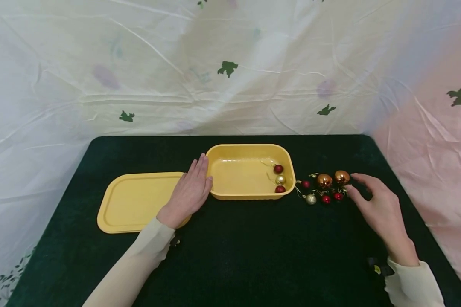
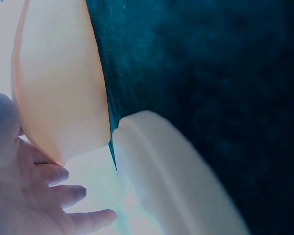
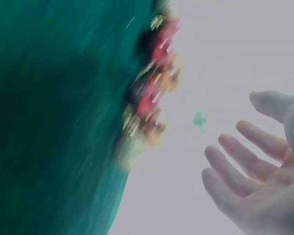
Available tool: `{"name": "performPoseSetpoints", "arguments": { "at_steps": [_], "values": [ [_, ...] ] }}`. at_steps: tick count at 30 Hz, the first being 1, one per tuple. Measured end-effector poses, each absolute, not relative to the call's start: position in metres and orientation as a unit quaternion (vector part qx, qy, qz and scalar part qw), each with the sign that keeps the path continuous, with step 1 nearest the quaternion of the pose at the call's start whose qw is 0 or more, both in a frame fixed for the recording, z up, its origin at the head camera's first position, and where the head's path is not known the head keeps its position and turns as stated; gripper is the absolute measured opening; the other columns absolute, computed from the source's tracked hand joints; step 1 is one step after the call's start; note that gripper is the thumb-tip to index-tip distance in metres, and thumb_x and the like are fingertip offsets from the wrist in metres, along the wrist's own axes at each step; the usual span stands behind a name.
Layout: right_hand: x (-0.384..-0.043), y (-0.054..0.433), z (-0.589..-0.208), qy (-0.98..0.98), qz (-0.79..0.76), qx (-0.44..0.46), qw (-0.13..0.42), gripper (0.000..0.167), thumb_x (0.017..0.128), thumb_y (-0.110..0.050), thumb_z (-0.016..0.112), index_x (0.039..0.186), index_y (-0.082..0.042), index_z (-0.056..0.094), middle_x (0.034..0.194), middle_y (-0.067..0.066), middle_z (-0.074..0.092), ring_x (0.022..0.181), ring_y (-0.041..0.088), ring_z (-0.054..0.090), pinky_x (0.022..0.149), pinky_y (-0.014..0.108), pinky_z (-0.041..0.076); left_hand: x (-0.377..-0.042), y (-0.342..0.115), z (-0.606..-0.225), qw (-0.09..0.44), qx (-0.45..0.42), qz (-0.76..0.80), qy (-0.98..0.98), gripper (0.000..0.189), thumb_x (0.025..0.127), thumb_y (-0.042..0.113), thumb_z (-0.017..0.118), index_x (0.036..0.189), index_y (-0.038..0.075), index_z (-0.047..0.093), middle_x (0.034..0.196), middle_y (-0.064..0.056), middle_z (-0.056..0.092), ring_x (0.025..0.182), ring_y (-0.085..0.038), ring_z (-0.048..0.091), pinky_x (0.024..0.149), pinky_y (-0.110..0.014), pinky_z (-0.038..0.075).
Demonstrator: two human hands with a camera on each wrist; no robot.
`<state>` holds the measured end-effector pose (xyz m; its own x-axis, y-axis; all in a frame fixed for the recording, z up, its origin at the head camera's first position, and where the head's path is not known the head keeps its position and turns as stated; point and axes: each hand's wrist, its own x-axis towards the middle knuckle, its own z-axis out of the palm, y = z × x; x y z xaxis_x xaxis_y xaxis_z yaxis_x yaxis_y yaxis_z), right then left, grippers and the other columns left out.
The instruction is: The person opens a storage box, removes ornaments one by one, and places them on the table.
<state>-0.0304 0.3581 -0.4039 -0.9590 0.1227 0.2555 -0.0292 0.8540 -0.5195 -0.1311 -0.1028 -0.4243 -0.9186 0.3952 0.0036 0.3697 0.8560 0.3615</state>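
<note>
My left hand, its fingers straight, rests against the left end of a yellow plastic box. In the left wrist view, the fingers also lie along the box wall. Inside the box, at the right, are two dark red baubles and a gold one. Right of the box lies a cluster of baubles: two large copper ones, several small red ones and a pale gold one. Beside the outer copper bauble my right hand holds nothing, thumb and fingers apart.
A yellow lid lies flat left of the box, partly under my left hand and forearm. The dark green table has a far edge just behind the box. Patterned white cloth hangs behind it, and pinkish cloth at the right.
</note>
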Motion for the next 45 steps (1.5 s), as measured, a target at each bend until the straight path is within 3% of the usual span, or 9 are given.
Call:
{"name": "performPoseSetpoints", "arguments": {
  "at_steps": [2, 4, 6, 8, 13, 18, 34, 45],
  "values": [
    [-0.031, 0.344, -0.400, -0.942, 0.289, -0.014, 0.170, 0.042, 0.103, -0.029, 0.066, 0.139, -0.007, 0.063, 0.140, 0.023, 0.059, 0.123, 0.046, 0.056, 0.098, 0.066, 0.044, -0.131, -0.103, -0.424, 0.037, 0.197, 0.183, 0.963, 0.068, 0.112, 0.036, 0.037, 0.167, 0.007, 0.007, 0.174, -0.009, 0.006, 0.158, -0.033, 0.014, 0.119, -0.062, 0.027],
    [-0.032, 0.331, -0.396, -0.934, 0.302, 0.002, 0.191, 0.039, 0.103, -0.027, 0.067, 0.138, -0.010, 0.065, 0.139, 0.018, 0.061, 0.124, 0.040, 0.057, 0.107, 0.046, 0.045, -0.130, -0.102, -0.424, 0.038, 0.197, 0.184, 0.962, 0.068, 0.112, 0.036, 0.036, 0.167, 0.007, 0.007, 0.174, -0.009, 0.006, 0.158, -0.032, 0.013, 0.120, -0.062, 0.027],
    [-0.035, 0.319, -0.394, -0.929, 0.309, 0.019, 0.202, 0.037, 0.102, -0.025, 0.068, 0.136, -0.011, 0.066, 0.136, 0.014, 0.064, 0.122, 0.035, 0.059, 0.105, 0.027, 0.042, -0.130, -0.102, -0.423, 0.037, 0.197, 0.184, 0.962, 0.068, 0.112, 0.036, 0.037, 0.167, 0.007, 0.008, 0.174, -0.009, 0.006, 0.158, -0.033, 0.013, 0.119, -0.062, 0.027],
    [-0.039, 0.309, -0.392, -0.927, 0.310, 0.041, 0.206, 0.036, 0.101, -0.023, 0.069, 0.135, -0.012, 0.067, 0.133, 0.013, 0.065, 0.118, 0.033, 0.061, 0.099, 0.023, 0.041, -0.130, -0.102, -0.423, 0.037, 0.197, 0.182, 0.963, 0.068, 0.112, 0.036, 0.036, 0.167, 0.007, 0.007, 0.174, -0.008, 0.005, 0.158, -0.033, 0.013, 0.120, -0.062, 0.027],
    [-0.053, 0.289, -0.393, -0.930, 0.306, 0.091, 0.183, 0.035, 0.102, -0.021, 0.068, 0.134, -0.008, 0.067, 0.129, 0.015, 0.067, 0.106, 0.033, 0.062, 0.085, 0.052, 0.050, -0.130, -0.102, -0.424, 0.037, 0.194, 0.181, 0.963, 0.068, 0.112, 0.036, 0.037, 0.167, 0.007, 0.008, 0.174, -0.009, 0.006, 0.158, -0.033, 0.013, 0.120, -0.063, 0.026],
    [-0.067, 0.276, -0.394, -0.933, 0.310, 0.109, 0.148, 0.038, 0.104, -0.024, 0.065, 0.136, -0.005, 0.064, 0.133, 0.018, 0.064, 0.113, 0.036, 0.062, 0.092, 0.060, 0.051, -0.131, -0.102, -0.424, 0.038, 0.193, 0.182, 0.963, 0.068, 0.112, 0.037, 0.036, 0.167, 0.007, 0.010, 0.174, -0.010, 0.008, 0.158, -0.033, 0.012, 0.120, -0.063, 0.025],
    [-0.100, 0.256, -0.395, -0.941, 0.325, 0.065, 0.069, 0.042, 0.105, -0.025, 0.062, 0.141, -0.004, 0.061, 0.137, 0.020, 0.061, 0.116, 0.036, 0.065, 0.093, 0.057, 0.055, -0.132, -0.101, -0.422, 0.045, 0.190, 0.179, 0.964, 0.068, 0.112, 0.037, 0.037, 0.167, 0.008, 0.010, 0.174, -0.009, 0.006, 0.158, -0.035, 0.012, 0.120, -0.063, 0.025],
    [-0.105, 0.261, -0.405, -0.937, 0.345, 0.045, 0.033, 0.039, 0.105, -0.020, 0.062, 0.141, -0.005, 0.062, 0.139, 0.020, 0.062, 0.113, 0.036, 0.068, 0.088, 0.054, 0.058, -0.134, -0.099, -0.416, 0.031, 0.185, 0.164, 0.969, 0.068, 0.112, 0.044, 0.036, 0.166, 0.006, 0.019, 0.174, -0.011, 0.004, 0.158, -0.037, 0.010, 0.122, -0.063, 0.019]
  ]
}}
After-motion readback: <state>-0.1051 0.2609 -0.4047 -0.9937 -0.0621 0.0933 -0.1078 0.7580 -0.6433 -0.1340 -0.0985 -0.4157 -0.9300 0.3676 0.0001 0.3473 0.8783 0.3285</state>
